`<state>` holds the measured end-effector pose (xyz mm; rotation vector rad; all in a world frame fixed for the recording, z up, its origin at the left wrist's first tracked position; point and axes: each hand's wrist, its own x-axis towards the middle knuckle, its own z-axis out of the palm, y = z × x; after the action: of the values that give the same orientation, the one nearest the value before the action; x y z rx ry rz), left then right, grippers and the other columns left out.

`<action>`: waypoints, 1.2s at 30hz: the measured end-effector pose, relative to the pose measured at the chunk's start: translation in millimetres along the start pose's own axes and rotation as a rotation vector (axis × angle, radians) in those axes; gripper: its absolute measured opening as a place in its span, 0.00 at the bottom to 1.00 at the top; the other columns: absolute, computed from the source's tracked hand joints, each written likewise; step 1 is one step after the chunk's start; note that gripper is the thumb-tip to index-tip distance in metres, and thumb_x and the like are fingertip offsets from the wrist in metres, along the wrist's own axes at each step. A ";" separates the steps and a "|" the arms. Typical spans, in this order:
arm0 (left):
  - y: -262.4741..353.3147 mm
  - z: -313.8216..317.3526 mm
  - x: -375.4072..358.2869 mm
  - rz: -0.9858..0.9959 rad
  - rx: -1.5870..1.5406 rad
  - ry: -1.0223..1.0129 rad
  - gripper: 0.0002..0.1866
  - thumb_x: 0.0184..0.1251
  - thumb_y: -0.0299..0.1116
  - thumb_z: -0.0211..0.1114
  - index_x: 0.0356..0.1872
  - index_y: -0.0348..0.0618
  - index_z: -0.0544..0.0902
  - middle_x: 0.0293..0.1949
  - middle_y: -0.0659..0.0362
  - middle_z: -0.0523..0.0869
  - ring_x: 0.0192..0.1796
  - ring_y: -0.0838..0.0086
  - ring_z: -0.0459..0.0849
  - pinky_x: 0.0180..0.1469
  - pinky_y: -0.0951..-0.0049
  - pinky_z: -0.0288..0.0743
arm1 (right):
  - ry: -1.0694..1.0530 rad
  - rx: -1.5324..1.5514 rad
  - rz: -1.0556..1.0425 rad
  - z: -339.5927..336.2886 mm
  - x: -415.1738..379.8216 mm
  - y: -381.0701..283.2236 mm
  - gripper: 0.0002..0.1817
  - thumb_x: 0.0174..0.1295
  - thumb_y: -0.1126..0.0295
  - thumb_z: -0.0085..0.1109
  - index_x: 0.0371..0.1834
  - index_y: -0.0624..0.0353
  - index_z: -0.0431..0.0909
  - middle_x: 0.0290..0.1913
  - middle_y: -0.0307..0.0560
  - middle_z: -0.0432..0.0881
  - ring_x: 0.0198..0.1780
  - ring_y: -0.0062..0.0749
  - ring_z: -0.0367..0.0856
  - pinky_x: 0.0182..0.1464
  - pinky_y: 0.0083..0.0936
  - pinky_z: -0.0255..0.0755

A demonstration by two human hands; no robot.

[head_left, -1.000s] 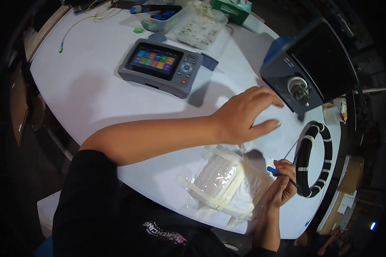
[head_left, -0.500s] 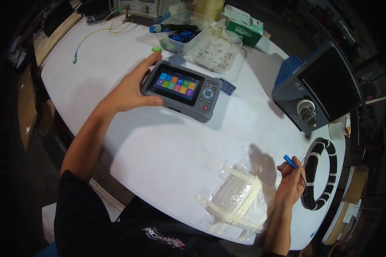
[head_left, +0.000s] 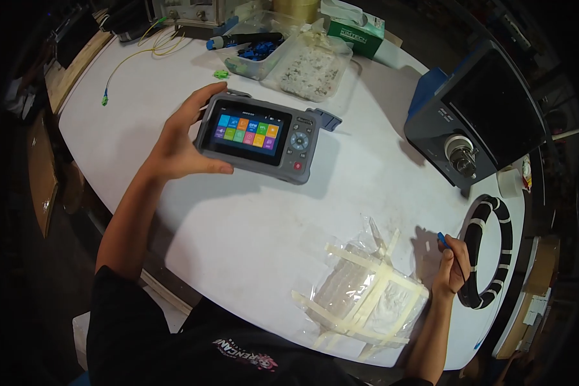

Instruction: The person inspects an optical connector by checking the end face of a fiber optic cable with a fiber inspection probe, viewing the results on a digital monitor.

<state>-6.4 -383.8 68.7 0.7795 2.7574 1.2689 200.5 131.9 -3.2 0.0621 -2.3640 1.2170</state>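
Note:
My left hand grips the left end of a grey handheld optical fibre tester, thumb along the front edge, fingers behind. Its lit screen shows rows of coloured tiles, with buttons and a red key to the right. A grey flap sticks out at its upper right corner. Over at the right, my right hand pinches a fibre connector with a blue tip, apart from the tester. A dark cable runs from it through my fingers. Beside that hand stands a black cable coil bound with white tape.
A taped clear plastic packet lies near the front edge. Tubs of blue connectors and small white parts stand at the back, by a green tissue box. A screened microscope-like instrument occupies the right. A yellow fibre lead lies back left.
My left hand has shifted the tester slightly left and turned its screen more toward me. My right hand has moved a little right with the connector. The whole view has shifted slightly.

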 end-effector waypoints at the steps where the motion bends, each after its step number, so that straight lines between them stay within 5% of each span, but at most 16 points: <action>1: 1.9 4.2 -2.2 0.093 -0.044 0.027 0.70 0.28 0.50 0.92 0.78 0.41 0.61 0.73 0.47 0.71 0.75 0.55 0.71 0.77 0.55 0.62 | -0.015 -0.067 -0.055 -2.7 0.8 2.4 0.12 0.75 0.73 0.54 0.50 0.72 0.83 0.43 0.52 0.83 0.43 0.32 0.82 0.49 0.26 0.78; 4: 22.3 27.5 -5.6 0.269 -0.120 0.045 0.65 0.29 0.50 0.92 0.74 0.42 0.66 0.72 0.47 0.70 0.74 0.54 0.72 0.72 0.52 0.69 | 0.001 -0.219 -0.121 -16.7 5.6 8.0 0.09 0.71 0.77 0.56 0.47 0.71 0.84 0.40 0.56 0.84 0.40 0.39 0.83 0.43 0.26 0.78; 14: 112.2 155.0 42.0 0.646 -0.224 -0.185 0.60 0.29 0.47 0.92 0.69 0.42 0.68 0.69 0.35 0.71 0.71 0.44 0.74 0.69 0.53 0.73 | 0.100 -0.227 -0.089 -43.4 -3.6 24.8 0.07 0.68 0.80 0.60 0.45 0.68 0.85 0.40 0.51 0.85 0.39 0.37 0.84 0.43 0.23 0.77; 18: 128.7 202.0 43.6 0.723 -0.230 -0.218 0.58 0.30 0.47 0.92 0.68 0.43 0.69 0.70 0.34 0.69 0.71 0.43 0.74 0.68 0.52 0.74 | 0.389 0.143 0.127 -46.2 -27.8 61.9 0.12 0.75 0.70 0.59 0.51 0.68 0.85 0.44 0.44 0.86 0.44 0.25 0.83 0.49 0.20 0.75; 26: 146.2 249.3 59.7 0.811 -0.179 -0.268 0.58 0.31 0.46 0.91 0.69 0.48 0.68 0.71 0.40 0.68 0.69 0.46 0.75 0.67 0.53 0.75 | 0.359 0.802 0.312 -34.5 -26.0 34.9 0.24 0.78 0.55 0.53 0.57 0.69 0.80 0.51 0.53 0.84 0.49 0.39 0.84 0.56 0.38 0.80; 30: 141.2 246.5 60.5 0.810 -0.145 -0.300 0.59 0.33 0.46 0.91 0.71 0.47 0.65 0.72 0.40 0.67 0.72 0.49 0.72 0.70 0.54 0.73 | 0.234 0.717 0.394 -31.5 -12.5 14.3 0.24 0.77 0.54 0.54 0.56 0.68 0.81 0.49 0.55 0.85 0.46 0.42 0.86 0.56 0.37 0.79; 31: 138.6 246.3 58.6 0.712 -0.326 -0.348 0.57 0.38 0.44 0.90 0.72 0.46 0.64 0.71 0.42 0.68 0.72 0.51 0.72 0.71 0.55 0.70 | 0.221 0.692 0.381 -30.7 -8.1 17.2 0.26 0.75 0.51 0.59 0.55 0.68 0.83 0.47 0.50 0.88 0.43 0.32 0.86 0.49 0.25 0.78; 33: 135.1 248.9 54.5 0.608 -0.498 -0.390 0.56 0.43 0.42 0.88 0.73 0.45 0.62 0.71 0.44 0.68 0.72 0.53 0.71 0.73 0.57 0.67 | 0.196 0.743 0.344 -26.3 0.1 16.9 0.26 0.74 0.50 0.60 0.54 0.68 0.84 0.46 0.49 0.88 0.42 0.30 0.85 0.47 0.24 0.77; 35: 136.8 256.7 50.3 0.209 -0.956 -0.294 0.43 0.64 0.42 0.76 0.74 0.41 0.62 0.68 0.48 0.70 0.70 0.62 0.72 0.74 0.62 0.63 | 0.209 0.780 0.310 -17.6 5.0 7.6 0.25 0.72 0.50 0.63 0.50 0.66 0.86 0.39 0.45 0.87 0.36 0.24 0.81 0.42 0.20 0.74; 36: 134.8 255.6 52.0 0.214 -0.957 -0.294 0.43 0.64 0.42 0.76 0.74 0.41 0.62 0.68 0.48 0.70 0.70 0.62 0.72 0.74 0.62 0.63 | 0.210 0.778 0.306 -14.4 4.4 1.4 0.25 0.72 0.50 0.63 0.50 0.66 0.86 0.39 0.45 0.87 0.36 0.24 0.81 0.42 0.20 0.74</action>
<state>59.8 -105.3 3.4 1.0123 1.5540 2.0167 201.9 144.7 4.6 -0.1720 -1.6392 2.1094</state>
